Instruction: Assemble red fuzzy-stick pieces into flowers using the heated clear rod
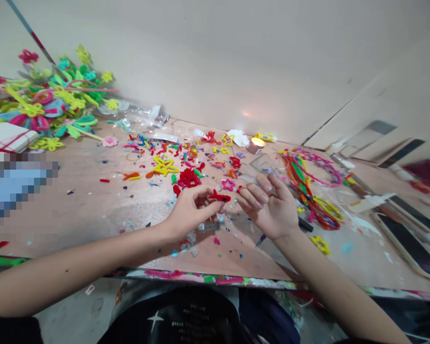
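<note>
My left hand [195, 210] pinches a small red pipe-cleaner piece [220, 197] between thumb and fingertips. It is fish-like in outline, with a forked end and a dark spot. Just to the right is my right hand [270, 205], palm turned up, its fingers loosely curled and the thumb apart. A tiny red bit shows by its fingertips; whether it touches them I cannot tell. Beyond my left hand lies a red pipe-cleaner flower [188, 177], with a yellow pipe-cleaner star [165, 166] farther back. A pink pipe-cleaner star [228, 185] rests between the hands.
A lit candle [255, 145] burns near the wall beside a yellow glue stick [265, 137]. Bundled pipe cleaners [308, 191] lie at right, with a phone [412, 243] farther right. Many pipe-cleaner flowers [32, 107] pile up at left. Colourful scraps [186, 153] litter the table.
</note>
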